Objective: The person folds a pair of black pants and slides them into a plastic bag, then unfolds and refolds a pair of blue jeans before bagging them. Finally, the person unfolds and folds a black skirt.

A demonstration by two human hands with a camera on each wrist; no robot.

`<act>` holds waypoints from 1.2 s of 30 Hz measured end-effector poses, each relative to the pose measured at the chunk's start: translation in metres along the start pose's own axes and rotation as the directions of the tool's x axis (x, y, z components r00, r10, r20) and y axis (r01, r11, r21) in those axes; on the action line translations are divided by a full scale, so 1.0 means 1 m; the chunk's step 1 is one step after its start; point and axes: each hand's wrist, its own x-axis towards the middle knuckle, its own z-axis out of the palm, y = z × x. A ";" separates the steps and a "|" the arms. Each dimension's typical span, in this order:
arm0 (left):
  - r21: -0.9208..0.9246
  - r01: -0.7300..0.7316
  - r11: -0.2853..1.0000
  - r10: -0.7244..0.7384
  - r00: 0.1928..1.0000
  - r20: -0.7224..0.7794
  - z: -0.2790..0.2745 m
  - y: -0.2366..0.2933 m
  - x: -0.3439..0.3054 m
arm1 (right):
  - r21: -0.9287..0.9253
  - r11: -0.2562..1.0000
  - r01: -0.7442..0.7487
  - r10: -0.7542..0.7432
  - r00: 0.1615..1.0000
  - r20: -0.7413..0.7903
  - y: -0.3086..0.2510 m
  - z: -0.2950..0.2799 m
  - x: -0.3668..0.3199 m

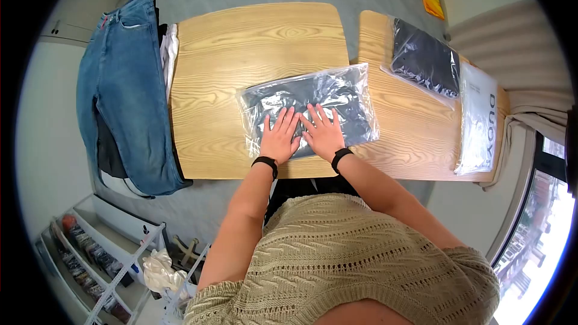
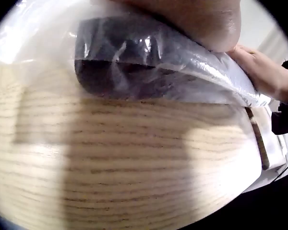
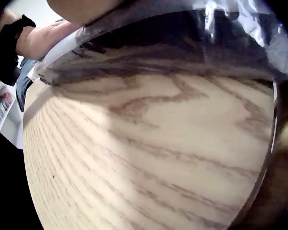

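A clear plastic bag with a dark folded garment inside (image 1: 313,91) lies flat near the front of the wooden table. Both hands rest palm down on it with fingers spread: the left hand (image 1: 280,135) at its middle left, the right hand (image 1: 324,135) just beside it. In the left wrist view the bagged garment (image 2: 134,62) lies under the heel of the left hand (image 2: 201,21), and the right hand (image 2: 261,72) touches its far part. The right wrist view shows the bag's edge (image 3: 158,48) below the right hand (image 3: 86,7).
Blue jeans (image 1: 129,96) hang over the left table edge beside white and dark clothing. On the right table (image 1: 409,138) lie another bagged dark garment (image 1: 425,57) and a lettered clear bag (image 1: 477,120). A gap separates the two tabletops at the back. A shelf rack (image 1: 108,289) stands lower left.
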 end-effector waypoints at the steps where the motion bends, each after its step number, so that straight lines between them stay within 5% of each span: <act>1: -0.002 0.005 1.000 -0.005 1.000 0.006 0.002 0.000 -0.001 | -0.001 1.000 -0.001 0.001 1.000 0.000 0.001 0.002 0.000; 19: 0.007 -0.007 1.000 0.007 0.999 -0.031 0.010 -0.006 0.002 | 0.008 1.000 0.010 -0.011 0.998 0.055 0.012 -0.007 0.000; 21: -0.114 -0.026 0.993 0.024 1.000 -0.017 0.004 -0.008 0.001 | 0.148 0.986 -0.071 0.020 0.947 0.320 0.045 -0.026 -0.004; 23: -0.161 -0.084 0.983 0.076 0.996 -0.055 0.000 -0.016 -0.005 | 0.078 0.990 -0.117 0.111 0.991 0.073 0.093 -0.028 -0.021; 25: -0.121 -0.190 0.974 0.178 0.979 -0.103 -0.011 -0.025 -0.018 | 0.039 0.923 -0.383 0.384 0.923 -0.006 0.127 -0.024 -0.044; 28: -0.145 -0.176 0.974 0.161 0.981 -0.109 -0.019 -0.024 -0.054 | 0.151 0.864 -0.481 0.500 0.855 -0.139 0.165 -0.022 -0.075; 30: -0.102 -0.054 0.993 0.051 0.998 -0.032 -0.022 -0.017 -0.078 | 0.570 0.591 -0.571 0.602 0.783 0.160 0.170 -0.017 -0.094; 31: -0.073 0.000 0.997 0.000 1.000 -0.001 -0.021 -0.015 -0.085 | 0.575 0.591 -0.566 0.596 0.787 0.163 0.157 -0.024 -0.095; 33: -0.006 0.042 0.999 -0.041 0.999 0.021 -0.015 -0.010 -0.089 | 0.785 0.136 -0.604 0.529 0.715 0.458 0.127 -0.033 -0.096; 35: 0.059 0.079 0.995 -0.082 0.996 0.043 0.001 -0.008 -0.092 | 0.780 0.024 -0.625 0.561 0.654 0.507 0.119 -0.015 -0.095; 36: 0.025 0.113 0.993 -0.113 0.993 0.022 0.014 -0.010 -0.092 | 0.798 -0.146 -0.585 0.544 0.626 0.558 0.118 -0.013 -0.091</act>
